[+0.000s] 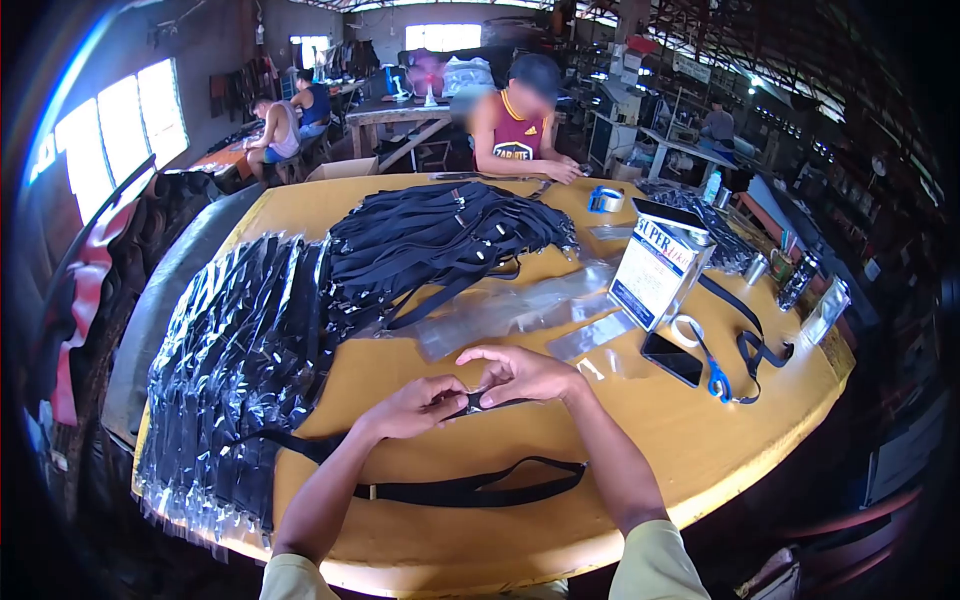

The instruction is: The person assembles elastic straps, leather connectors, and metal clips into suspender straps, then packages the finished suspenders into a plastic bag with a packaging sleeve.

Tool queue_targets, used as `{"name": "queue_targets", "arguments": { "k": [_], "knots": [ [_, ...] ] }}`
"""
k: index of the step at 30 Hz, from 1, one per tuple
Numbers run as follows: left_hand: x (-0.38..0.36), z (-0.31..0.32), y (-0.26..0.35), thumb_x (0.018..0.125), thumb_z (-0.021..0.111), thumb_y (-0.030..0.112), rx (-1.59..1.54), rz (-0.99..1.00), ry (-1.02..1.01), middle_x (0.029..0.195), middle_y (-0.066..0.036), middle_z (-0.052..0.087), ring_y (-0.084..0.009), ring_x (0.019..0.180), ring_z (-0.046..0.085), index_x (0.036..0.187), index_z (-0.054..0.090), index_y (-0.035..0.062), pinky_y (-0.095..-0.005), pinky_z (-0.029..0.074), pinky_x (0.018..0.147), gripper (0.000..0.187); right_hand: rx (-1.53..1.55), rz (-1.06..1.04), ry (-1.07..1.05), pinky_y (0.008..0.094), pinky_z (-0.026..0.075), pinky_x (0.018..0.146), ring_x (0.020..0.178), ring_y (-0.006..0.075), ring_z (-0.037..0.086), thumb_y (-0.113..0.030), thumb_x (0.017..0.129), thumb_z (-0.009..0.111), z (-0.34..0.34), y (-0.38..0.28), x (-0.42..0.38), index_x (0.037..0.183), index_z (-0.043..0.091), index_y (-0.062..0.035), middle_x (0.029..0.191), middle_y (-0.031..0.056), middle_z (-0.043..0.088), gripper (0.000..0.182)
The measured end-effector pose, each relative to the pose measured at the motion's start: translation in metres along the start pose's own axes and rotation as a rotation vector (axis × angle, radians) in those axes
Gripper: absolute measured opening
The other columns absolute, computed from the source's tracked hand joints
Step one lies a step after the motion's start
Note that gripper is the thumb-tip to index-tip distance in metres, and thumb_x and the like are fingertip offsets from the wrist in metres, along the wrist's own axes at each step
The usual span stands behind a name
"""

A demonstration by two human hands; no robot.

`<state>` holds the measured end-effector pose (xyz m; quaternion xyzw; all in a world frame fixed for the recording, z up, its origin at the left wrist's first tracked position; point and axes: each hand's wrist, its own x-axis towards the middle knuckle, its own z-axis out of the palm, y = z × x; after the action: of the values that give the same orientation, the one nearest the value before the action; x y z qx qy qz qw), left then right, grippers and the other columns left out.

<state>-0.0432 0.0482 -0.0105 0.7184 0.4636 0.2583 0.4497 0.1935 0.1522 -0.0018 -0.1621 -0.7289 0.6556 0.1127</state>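
Close together over the near middle of the table, my left hand [418,407] and my right hand [525,376] both pinch a small section of a black strap. My right index finger arches above the pinch. A small shiny piece shows between the fingertips, too small to name. More of the black strap [470,492] lies in a long loop on the table below my hands, with a small metal-coloured piece on it. Left of my hands is a broad row of black straps in clear plastic sleeves [235,370]. Behind them lies a heap of unwrapped black straps [440,235].
Clear plastic sleeves [500,318] lie on the yellow table [700,455]. To the right are a tin can [655,270] with a phone on top, another phone [671,359], blue-handled scissors [718,380] and tape rolls. Across the table a person [515,125] works with their hands.
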Motion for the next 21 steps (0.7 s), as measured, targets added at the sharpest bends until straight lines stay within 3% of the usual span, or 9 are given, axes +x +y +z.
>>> {"name": "queue_targets", "arguments": {
  "k": [3,5,8,19,21],
  "knots": [
    [-0.011,-0.010,-0.013,0.104,0.058,0.031,-0.006,0.002,0.028,0.082,-0.007,0.068,-0.0134,0.070,0.062,0.108,0.063,0.0011,-0.0304,0.049,0.066,0.030,0.007,0.033,0.013,0.0239,0.051,0.074,0.083,0.0093,0.065,-0.002,0.087,0.077,-0.006,-0.007,-0.005,0.145,0.043,-0.0067,0.094,0.0078,0.070,0.068],
    [-0.027,-0.023,-0.015,0.104,0.057,0.031,0.281,-0.031,-0.024,0.081,-0.008,0.069,-0.0166,0.068,0.064,0.105,0.064,0.0008,-0.0328,0.049,0.064,0.031,-0.016,0.061,0.036,0.0238,0.052,0.074,0.084,0.0096,0.066,-0.003,0.087,0.077,-0.013,-0.007,-0.012,0.145,0.043,-0.0070,0.094,0.0074,0.070,0.068],
    [-0.043,-0.017,-0.016,0.104,0.057,0.030,0.129,-0.105,0.017,0.079,-0.010,0.069,-0.0192,0.067,0.065,0.102,0.065,0.0005,-0.0347,0.050,0.063,0.031,-0.086,0.122,-0.005,0.0239,0.051,0.074,0.084,0.0096,0.066,-0.005,0.088,0.077,-0.013,-0.009,-0.013,0.146,0.043,-0.0070,0.094,0.0080,0.070,0.067],
    [-0.052,-0.017,0.004,0.102,0.060,0.025,0.165,-0.069,0.057,0.075,-0.010,0.068,-0.0184,0.064,0.063,0.108,0.066,0.0007,-0.0341,0.049,0.063,0.026,-0.070,0.039,-0.071,0.0239,0.051,0.075,0.085,0.0090,0.066,-0.008,0.089,0.078,0.032,-0.009,0.030,0.145,0.044,-0.0057,0.094,0.0075,0.070,0.066],
    [-0.062,-0.027,0.003,0.103,0.058,0.017,0.036,-0.100,0.021,0.082,-0.004,0.068,-0.0122,0.073,0.064,0.112,0.064,-0.0009,-0.0288,0.051,0.070,0.021,-0.066,0.071,-0.040,0.0240,0.051,0.075,0.085,0.0092,0.066,-0.008,0.088,0.078,0.025,-0.010,0.028,0.145,0.044,-0.0057,0.094,0.0075,0.071,0.066]
  ]
}}
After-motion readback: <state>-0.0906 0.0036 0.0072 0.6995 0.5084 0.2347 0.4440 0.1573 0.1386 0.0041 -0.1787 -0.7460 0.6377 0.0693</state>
